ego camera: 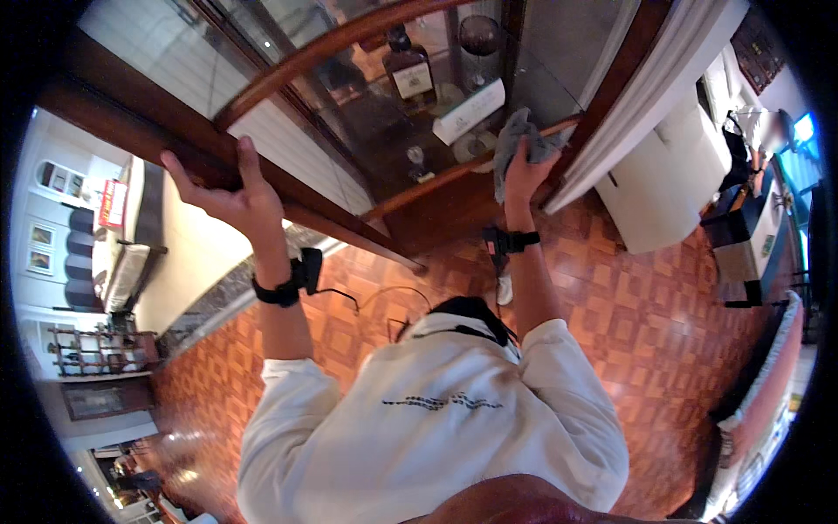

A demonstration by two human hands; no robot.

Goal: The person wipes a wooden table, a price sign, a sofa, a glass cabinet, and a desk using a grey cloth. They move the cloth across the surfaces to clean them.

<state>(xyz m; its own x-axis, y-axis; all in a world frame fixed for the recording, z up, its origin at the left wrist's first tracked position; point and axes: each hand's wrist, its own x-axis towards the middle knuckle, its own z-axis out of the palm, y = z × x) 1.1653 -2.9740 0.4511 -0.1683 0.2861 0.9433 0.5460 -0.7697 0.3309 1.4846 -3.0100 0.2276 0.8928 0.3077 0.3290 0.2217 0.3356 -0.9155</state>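
Observation:
My left hand [245, 203] is at the edge of an open wooden-framed glass cabinet door [314, 219], thumb and forefinger spread across the frame. Its other fingers are mostly hidden. A grey cloth [514, 147] is bunched in my right hand [527, 173], against the front right edge of the cabinet's bottom shelf [432, 187]. Inside the cabinet stand a dark labelled bottle [409, 72] and a stemmed glass [479, 39]. A white box with writing [470, 111] lies tilted before them, near the cloth. A small glass item [418, 164] sits near the shelf's front left.
White curtain folds [628, 111] hang right of the cabinet, near a white covered piece of furniture [661, 170]. Another person [763, 134] is at the far right by a desk. Parquet floor [386, 281] lies below; a sofa [763, 406] stands at lower right.

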